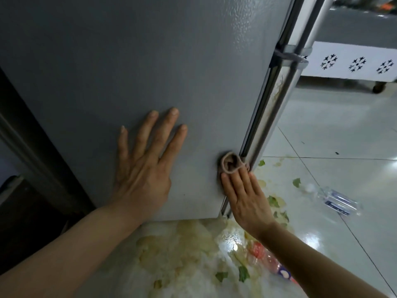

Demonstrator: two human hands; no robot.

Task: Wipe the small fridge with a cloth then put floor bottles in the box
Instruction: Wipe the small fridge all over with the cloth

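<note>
The grey side panel of the small fridge [129,61] fills most of the view. My left hand [146,160] lies flat on it with fingers spread. My right hand [242,196] presses a small brown cloth [231,163] with straight fingers against the panel's lower right edge, beside the door seam. A clear plastic bottle [335,200] with a blue label lies on the floor to the right. Another bottle [270,260] with a red and blue label lies on the floor, partly hidden under my right forearm.
Yellowish spill and green leaf scraps [242,274] cover the white tiled floor below the fridge. The fridge door edge [277,93] is stained. A white cabinet on wheels [352,61] stands at the back right. A dark opening [25,211] lies at the left.
</note>
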